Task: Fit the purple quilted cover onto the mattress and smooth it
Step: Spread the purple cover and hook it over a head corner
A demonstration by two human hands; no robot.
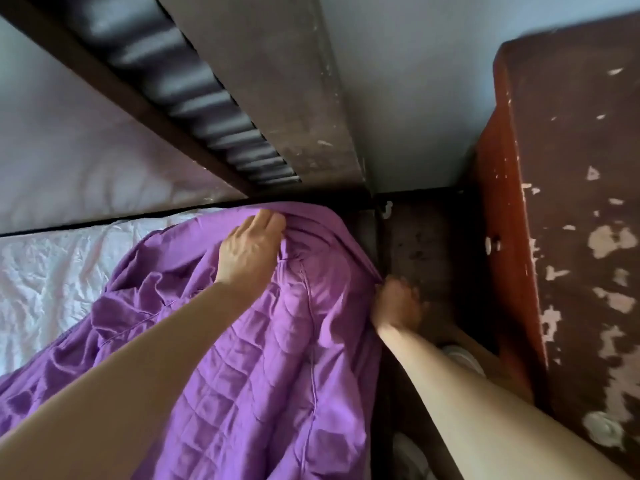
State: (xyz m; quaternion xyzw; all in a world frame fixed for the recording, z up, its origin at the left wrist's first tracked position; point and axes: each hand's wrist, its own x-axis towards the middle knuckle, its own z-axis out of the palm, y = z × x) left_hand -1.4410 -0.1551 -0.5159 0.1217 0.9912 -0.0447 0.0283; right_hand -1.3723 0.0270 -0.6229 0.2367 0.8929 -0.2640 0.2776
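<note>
The purple quilted cover point(249, 358) lies bunched over the near right corner of the mattress point(52, 271), whose white crinkled top shows bare on the left. My left hand point(251, 247) rests on top of the cover at the corner by the headboard, fingers curled into the folds. My right hand point(396, 303) is down at the mattress's side, blurred, gripping the cover's hanging edge in the dark gap beside the bed.
A dark padded headboard point(194, 95) and its wooden frame point(277, 81) run along the mattress end. A worn reddish-brown cabinet point(571, 220) with peeling paint stands close on the right, leaving a narrow dark gap. A pale wall point(408, 81) lies behind.
</note>
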